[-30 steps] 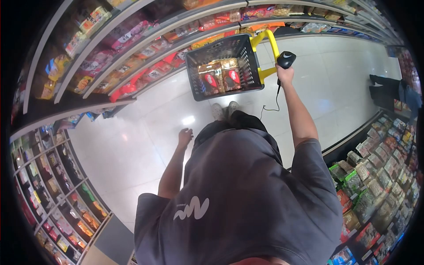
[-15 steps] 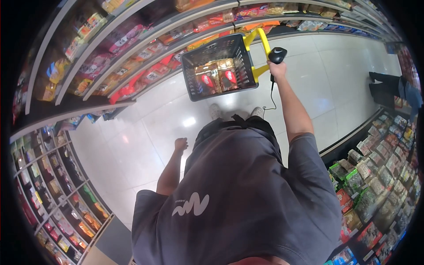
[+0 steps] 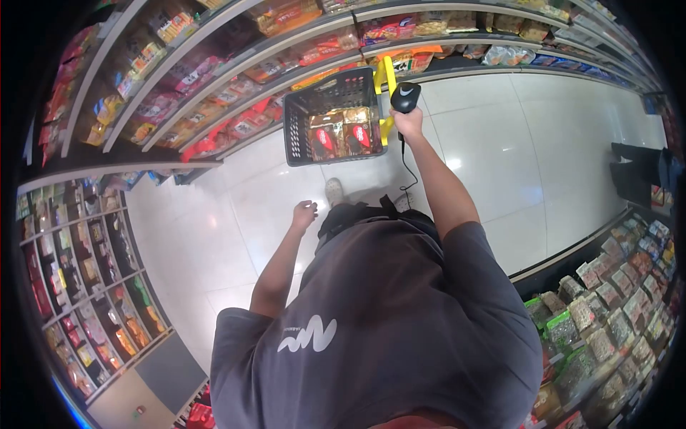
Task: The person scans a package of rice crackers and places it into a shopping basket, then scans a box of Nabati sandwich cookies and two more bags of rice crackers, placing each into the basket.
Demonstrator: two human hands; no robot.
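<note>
Smooth, black plastic scanner (image 3: pixel 405 97) in the right fingers (image 3: pixel 407 120), yellow plastic handle (image 3: pixel 389 71) beside them, perforated plastic basket (image 3: pixel 291 129) and glossy packets (image 3: pixel 359 136) left of them, shiny floor (image 3: pixel 493 143) below, matt cloth shirt (image 3: pixel 400 307)

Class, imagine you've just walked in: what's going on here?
In a shop aisle, a person's right hand holds a corded black handheld device beside the yellow handle of a dark basket. Red-and-gold packs lie inside it. The left hand hangs away from the basket, fingers curled.

Right arm (image 3: pixel 444 175) stretched forward, right hand (image 3: pixel 409 124) closed; left arm (image 3: pixel 277 268) out front, lower, left hand (image 3: pixel 305 214) empty, fingers loosely curled.
</note>
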